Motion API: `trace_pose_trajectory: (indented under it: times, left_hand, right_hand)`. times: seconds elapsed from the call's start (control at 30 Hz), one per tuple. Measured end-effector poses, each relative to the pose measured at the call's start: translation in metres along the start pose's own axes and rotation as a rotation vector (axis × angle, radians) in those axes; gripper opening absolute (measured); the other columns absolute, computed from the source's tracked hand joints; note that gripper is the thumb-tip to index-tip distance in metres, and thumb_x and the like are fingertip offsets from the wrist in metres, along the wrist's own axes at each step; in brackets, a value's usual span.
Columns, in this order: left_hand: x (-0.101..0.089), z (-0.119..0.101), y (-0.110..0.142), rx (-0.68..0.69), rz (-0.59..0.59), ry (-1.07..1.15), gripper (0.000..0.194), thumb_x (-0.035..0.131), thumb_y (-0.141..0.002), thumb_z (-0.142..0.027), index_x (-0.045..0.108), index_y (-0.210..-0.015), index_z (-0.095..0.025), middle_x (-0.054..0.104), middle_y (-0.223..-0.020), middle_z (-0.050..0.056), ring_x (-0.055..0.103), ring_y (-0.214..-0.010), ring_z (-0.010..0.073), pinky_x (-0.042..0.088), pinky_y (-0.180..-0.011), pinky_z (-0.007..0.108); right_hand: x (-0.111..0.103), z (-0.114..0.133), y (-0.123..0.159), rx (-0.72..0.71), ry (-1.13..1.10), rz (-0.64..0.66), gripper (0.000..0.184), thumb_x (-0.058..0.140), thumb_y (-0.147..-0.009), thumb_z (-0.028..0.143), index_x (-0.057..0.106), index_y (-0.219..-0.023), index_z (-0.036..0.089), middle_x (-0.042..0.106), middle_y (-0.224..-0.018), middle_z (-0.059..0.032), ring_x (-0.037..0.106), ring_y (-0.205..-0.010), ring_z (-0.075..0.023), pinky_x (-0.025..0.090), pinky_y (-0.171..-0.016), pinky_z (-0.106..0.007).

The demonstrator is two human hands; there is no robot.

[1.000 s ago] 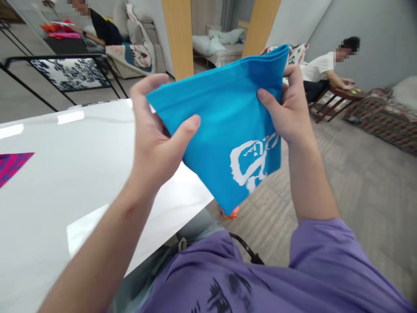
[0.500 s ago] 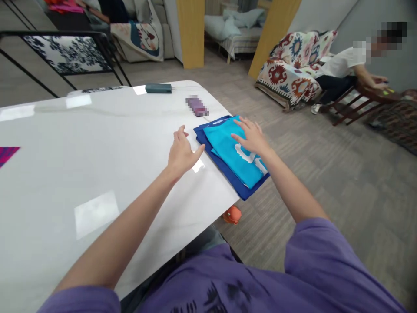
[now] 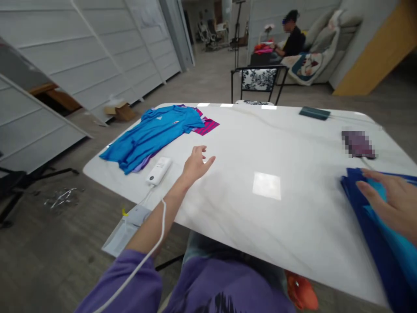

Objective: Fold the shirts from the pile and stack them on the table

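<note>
My left hand [image 3: 197, 165] hovers over the white table [image 3: 228, 208] with its fingers apart and nothing in it. Beyond it, at the table's far left, a blue T-shirt [image 3: 163, 128] lies spread out on top of other shirts; a pink and purple striped one [image 3: 208, 127] shows at its edge. At the right edge my right hand [image 3: 394, 200], partly cut off by the frame, rests over folded clothes, its thumb and fingers apart. A light-blue garment [image 3: 387, 234] tops that pile, with a dark-blue garment [image 3: 361, 217] under it.
A white power bank [image 3: 158, 171] with a white cable [image 3: 159, 239] lies by the table's left front edge; the cable crosses my left arm. A dark case [image 3: 314, 113] and a purple phone-like object [image 3: 358, 144] lie at the right. Behind the table stands a chair [image 3: 259, 80]; a person sits farther back.
My view has swung left, bringing the spread blue T-shirt and power bank into sight. My left hand has moved left, away from the folded pile; my right hand stays by it.
</note>
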State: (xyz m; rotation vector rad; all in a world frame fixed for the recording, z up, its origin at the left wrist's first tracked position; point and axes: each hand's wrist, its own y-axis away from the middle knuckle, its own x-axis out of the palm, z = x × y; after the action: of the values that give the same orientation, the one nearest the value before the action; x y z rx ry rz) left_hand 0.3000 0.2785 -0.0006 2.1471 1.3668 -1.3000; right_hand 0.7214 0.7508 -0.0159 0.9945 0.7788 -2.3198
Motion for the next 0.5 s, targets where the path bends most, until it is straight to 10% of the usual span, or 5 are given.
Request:
trace_pose_trajectory:
  times: [0.27,0.5]
  left_hand:
    - [-0.136,0.182,0.001,-0.358,-0.213,-0.262,0.038,0.053,-0.112,-0.038,0.070,-0.140,-0.019,0.069,-0.146,0.018,0.073,-0.126,0.0331,0.059,-0.114,0.050]
    - [-0.187,0.319,-0.021,-0.517,-0.101,-0.409,0.048,0.052,-0.108,-0.038,0.073,-0.148,-0.022,0.064,-0.158,0.020,0.063,-0.143,0.0453,0.053,-0.122,0.063]
  right_hand:
    - [0.172,0.239,-0.076,-0.394,0.035,0.586,0.053,0.058,-0.104,0.080,0.083,-0.129,0.040,0.084,-0.130,-0.0158,0.082,-0.108,-0.0367,0.061,-0.091,-0.056]
    - [0.369,0.411,-0.156,-0.404,-0.103,0.796,0.048,0.060,-0.109,0.069,0.080,-0.115,0.026,0.086,-0.120,-0.0079,0.080,-0.109,-0.0274,0.063,-0.107,-0.043]
